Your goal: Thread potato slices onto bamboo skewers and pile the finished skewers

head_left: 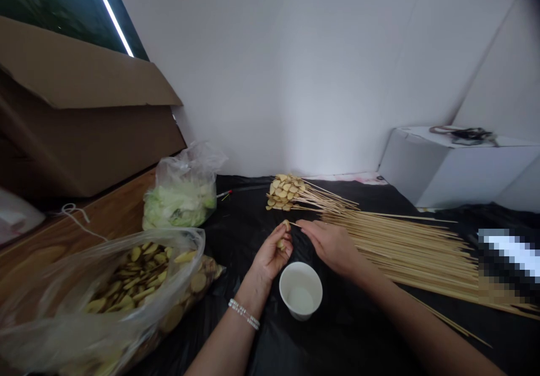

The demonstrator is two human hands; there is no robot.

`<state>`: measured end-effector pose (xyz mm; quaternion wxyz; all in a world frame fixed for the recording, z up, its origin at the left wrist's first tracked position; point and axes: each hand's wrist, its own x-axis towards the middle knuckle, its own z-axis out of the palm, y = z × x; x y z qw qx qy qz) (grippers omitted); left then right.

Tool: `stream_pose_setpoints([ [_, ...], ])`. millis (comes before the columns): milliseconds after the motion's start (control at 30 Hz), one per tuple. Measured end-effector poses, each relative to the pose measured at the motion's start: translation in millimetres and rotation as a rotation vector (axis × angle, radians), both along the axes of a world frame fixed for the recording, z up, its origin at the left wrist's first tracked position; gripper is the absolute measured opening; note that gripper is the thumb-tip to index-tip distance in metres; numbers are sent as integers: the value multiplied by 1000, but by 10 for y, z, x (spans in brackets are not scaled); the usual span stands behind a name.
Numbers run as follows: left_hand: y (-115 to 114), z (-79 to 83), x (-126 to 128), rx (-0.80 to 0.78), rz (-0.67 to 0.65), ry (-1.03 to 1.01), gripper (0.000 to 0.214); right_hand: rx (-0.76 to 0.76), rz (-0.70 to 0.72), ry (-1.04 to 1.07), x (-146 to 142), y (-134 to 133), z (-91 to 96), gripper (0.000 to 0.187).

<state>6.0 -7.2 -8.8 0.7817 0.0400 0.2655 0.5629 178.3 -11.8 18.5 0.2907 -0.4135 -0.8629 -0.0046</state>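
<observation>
My left hand (272,252) pinches a yellow slice (286,225) in the middle of the picture. My right fingers (310,230) grip a thin stick (295,225), and it points left, right at the slice.

A cardboard box (84,123) and bagged lettuce (179,202) stand at left

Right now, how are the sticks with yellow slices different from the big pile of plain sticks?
The threaded skewers carry yellow slices at one end, while the bare skewers carry nothing. The threaded skewers form a small bunch farther back; the bare skewers spread much wider, beside the right hand. Both are thin, pale wooden sticks lying on the black plastic sheet.
</observation>
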Motion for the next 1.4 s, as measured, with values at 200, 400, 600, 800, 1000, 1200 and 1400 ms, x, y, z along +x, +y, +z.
stream_pose_setpoints([
  [200, 9, 19, -10, -12, 1, -8, 12, -68, -124, -188, -44, -67, 49, 32],
  [400, 12, 21, -9, -23, 20, -6, 8, -100, -130, -247, -61, -73, 48, 30],
  [600, 7, 22, -1, -22, 9, 10, 12, -132, -117, -248, -74, -73, 36, 30],
  [800, 10, 22, -3, -17, 5, -1, 11, -138, -144, -253, -76, -67, 20, 32],
  [1000, 9, 20, 5, -13, 22, 25, 10, -139, -158, -252, -82, -62, 7, 33],
  [1200, 4, 9, 9, 15, 33, 82, 10, -151, -171, -263, -87, -64, 2, 33],
  [1400, -2, -5, 36, 69, 94, 193, 20, -180, -189, -287, -98, -74, 12, 31],
])
